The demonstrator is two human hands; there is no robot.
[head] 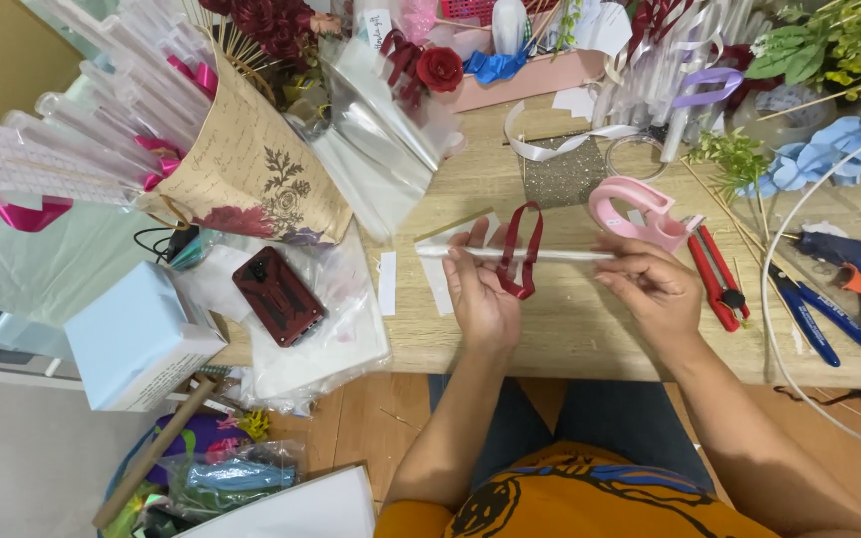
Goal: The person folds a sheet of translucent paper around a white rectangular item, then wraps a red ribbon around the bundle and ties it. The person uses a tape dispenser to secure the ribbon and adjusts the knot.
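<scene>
My left hand [480, 294] pinches the dark red ribbon loop [522, 249] against a thin white tube [520, 255]; my right hand [655, 289] grips the tube's other end. Loop formed, not yet fixed. Pink tape dispenser [635, 211] just beyond on the wooden table [570, 329], untouched.

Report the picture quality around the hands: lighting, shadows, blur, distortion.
Head view: even, soft light, with only faint shadows under the left hand and right hand; both hands, the dark red ribbon loop and the white stick are fairly sharp; mild glare on the clear wrapping; wide-angle bending shows along the table edge.
</scene>
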